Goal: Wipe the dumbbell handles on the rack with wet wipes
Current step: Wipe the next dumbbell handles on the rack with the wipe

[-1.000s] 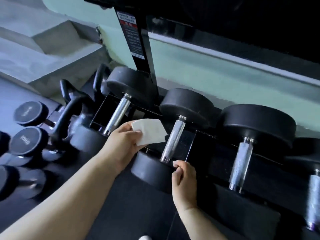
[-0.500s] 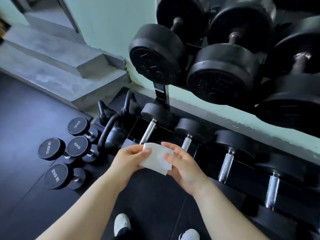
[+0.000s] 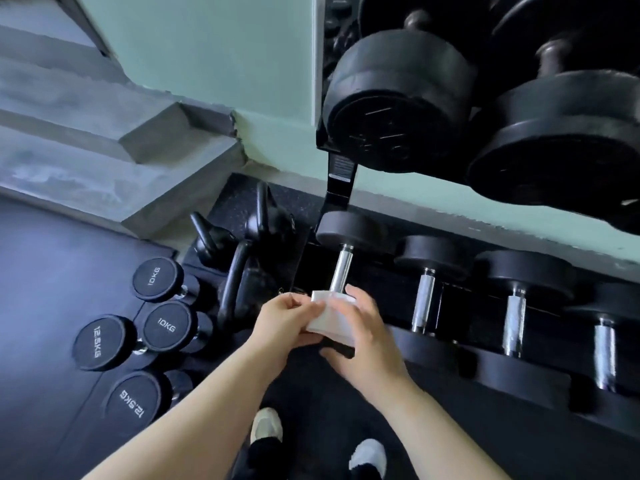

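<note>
A white wet wipe point(image 3: 330, 322) is held between both of my hands in front of the lower rack shelf. My left hand point(image 3: 282, 322) pinches its left edge and my right hand point(image 3: 363, 336) covers its right side, partly hiding it. Behind the wipe stands the leftmost dumbbell's chrome handle point(image 3: 340, 268). Further chrome handles point(image 3: 423, 299) point(image 3: 515, 320) point(image 3: 604, 355) line the lower rack point(image 3: 485, 362) to the right. Neither hand touches a handle.
Large black dumbbells point(image 3: 394, 98) fill the upper shelf overhead. Loose 10 kg and 12.5 kg dumbbells point(image 3: 162, 327) and black kettlebells point(image 3: 242, 271) sit on the floor at left. Grey concrete steps point(image 3: 104, 150) rise at upper left. My shoes point(image 3: 265, 426) are below.
My view has pulled back and up from the lower shelf. My right hand left the dumbbell's end and joined the left hand on the wipe, which now looks more folded.
</note>
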The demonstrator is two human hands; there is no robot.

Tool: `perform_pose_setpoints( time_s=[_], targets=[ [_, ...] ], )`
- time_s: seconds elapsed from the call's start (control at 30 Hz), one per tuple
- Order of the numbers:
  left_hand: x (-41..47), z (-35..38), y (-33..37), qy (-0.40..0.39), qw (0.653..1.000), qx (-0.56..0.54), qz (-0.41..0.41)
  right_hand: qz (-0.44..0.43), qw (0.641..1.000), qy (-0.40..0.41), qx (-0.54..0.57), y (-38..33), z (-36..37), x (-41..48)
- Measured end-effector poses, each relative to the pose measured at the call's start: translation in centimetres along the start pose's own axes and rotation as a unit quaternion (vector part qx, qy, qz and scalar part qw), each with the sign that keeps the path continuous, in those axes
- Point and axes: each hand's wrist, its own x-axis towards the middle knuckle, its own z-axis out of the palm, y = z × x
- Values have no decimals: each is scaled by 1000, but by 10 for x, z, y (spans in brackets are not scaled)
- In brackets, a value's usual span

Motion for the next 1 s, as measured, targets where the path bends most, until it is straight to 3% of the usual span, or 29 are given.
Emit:
perform_pose_setpoints(
  time_s=[0.07, 0.13, 0.23, 0.3, 0.43, 0.5, 0.6, 0.67, 0.83, 0.93, 1.0],
  targets=[
    [14, -4, -7, -52, 998, -17, -36, -61, 993, 70, -73, 21, 13, 11],
    [38, -5, -20, -59, 998, -14, -25, -72, 990, 94, -78, 55, 27, 27],
    [85, -13, -56, 24, 990, 80, 115, 3, 990, 131, -42, 110, 41, 56],
    [116, -21, -85, 46, 956, 188, 220, 51, 982, 172, -49, 147, 52, 72],
    [167, -28, -133, 22, 890, 286, 354, -17, 949, 270, -159, 190, 76, 104],
    [185, -23, -148, 20, 865, 292, 408, -71, 937, 280, -198, 202, 84, 130],
    [207, -18, -168, 32, 829, 268, 491, -112, 933, 202, -275, 208, 93, 163],
    [217, -18, -176, 41, 811, 240, 532, -73, 936, 117, -323, 212, 101, 176],
    [216, -18, -178, 43, 809, 210, 547, -47, 972, 74, -218, 213, 99, 164],
    [214, -19, -176, 37, 819, 220, 529, -57, 982, -52, -175, 209, 101, 141],
    [214, -20, -176, 39, 819, 222, 527, -78, 974, -81, -197, 208, 99, 143]
  ],
)
